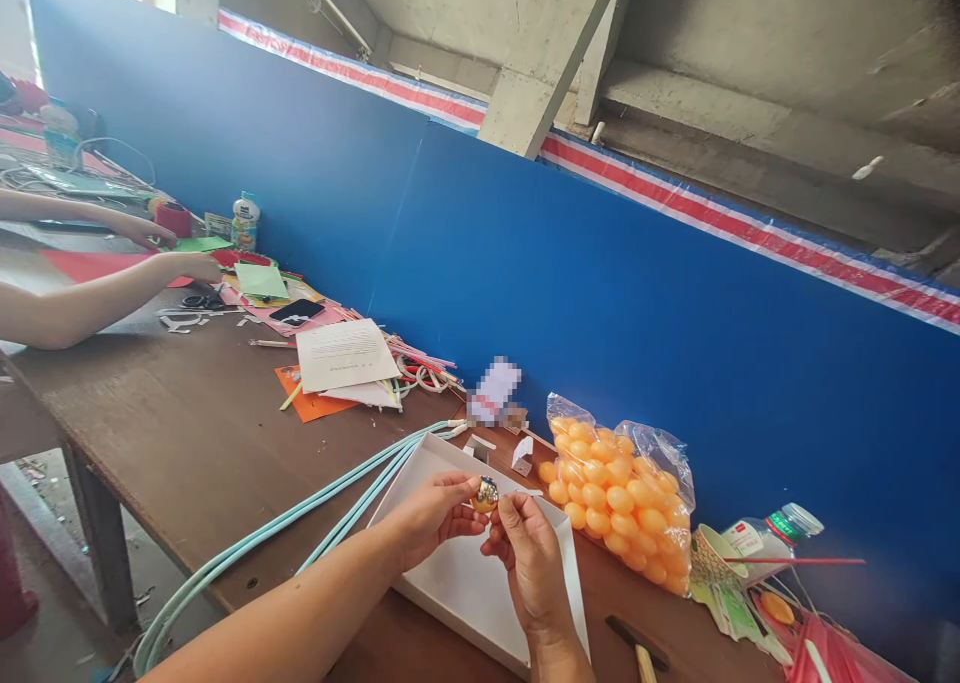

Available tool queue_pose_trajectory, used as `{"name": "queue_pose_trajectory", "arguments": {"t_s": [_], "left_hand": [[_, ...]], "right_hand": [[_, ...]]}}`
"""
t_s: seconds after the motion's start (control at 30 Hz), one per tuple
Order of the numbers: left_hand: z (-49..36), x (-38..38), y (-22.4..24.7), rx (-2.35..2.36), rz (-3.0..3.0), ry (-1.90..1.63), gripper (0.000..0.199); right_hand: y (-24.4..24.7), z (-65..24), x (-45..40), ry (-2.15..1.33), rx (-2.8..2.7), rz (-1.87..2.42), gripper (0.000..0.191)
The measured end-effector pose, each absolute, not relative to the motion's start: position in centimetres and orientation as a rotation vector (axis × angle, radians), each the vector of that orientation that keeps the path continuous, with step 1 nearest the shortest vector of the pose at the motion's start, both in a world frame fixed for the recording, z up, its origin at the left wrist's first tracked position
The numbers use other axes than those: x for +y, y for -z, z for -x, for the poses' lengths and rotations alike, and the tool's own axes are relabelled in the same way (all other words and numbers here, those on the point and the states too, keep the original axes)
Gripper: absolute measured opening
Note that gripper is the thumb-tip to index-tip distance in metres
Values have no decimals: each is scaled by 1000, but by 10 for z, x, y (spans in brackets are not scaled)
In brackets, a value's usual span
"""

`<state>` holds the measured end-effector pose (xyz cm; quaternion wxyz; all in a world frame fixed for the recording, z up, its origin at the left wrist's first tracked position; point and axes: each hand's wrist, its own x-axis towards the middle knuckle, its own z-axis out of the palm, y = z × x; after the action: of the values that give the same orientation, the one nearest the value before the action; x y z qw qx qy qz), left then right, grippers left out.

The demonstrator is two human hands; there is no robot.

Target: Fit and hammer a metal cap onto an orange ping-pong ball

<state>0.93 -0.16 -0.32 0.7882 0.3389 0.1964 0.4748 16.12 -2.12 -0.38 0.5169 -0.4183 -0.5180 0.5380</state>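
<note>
Above a shallow white box lid or tray, my left hand pinches a small, shiny, gold round piece between thumb and fingers. My right hand is closed at the right side of that piece, thumb pressed to the fingers. A thin white strip shows just behind the right fingertips; whether they grip it I cannot make out. Small folded white paper pieces stand beyond the tray's far edge.
A clear bag of orange balls leans by the blue partition. Pale blue cables run left of the tray. A knife-like tool, a tilted bottle and a paper cup lie right. Another person's arms reach over papers at left.
</note>
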Motion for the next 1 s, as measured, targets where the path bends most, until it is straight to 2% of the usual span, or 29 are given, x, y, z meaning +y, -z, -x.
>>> {"name": "queue_pose_trajectory", "arguments": {"t_s": [0.43,0.77,1.0], "left_hand": [[-9,-3,3,501,-769,-1058,31],[-7,-3,1,412,-735,-1022,27],[-7,0,7,440,-761,-1043,28]], "right_hand": [[2,-158,-20,-1283,-1235,1076,23],[1,-155,-21,-1316,-1205,971,27],[3,-156,-17,-1277,-1211,1054,26]]}}
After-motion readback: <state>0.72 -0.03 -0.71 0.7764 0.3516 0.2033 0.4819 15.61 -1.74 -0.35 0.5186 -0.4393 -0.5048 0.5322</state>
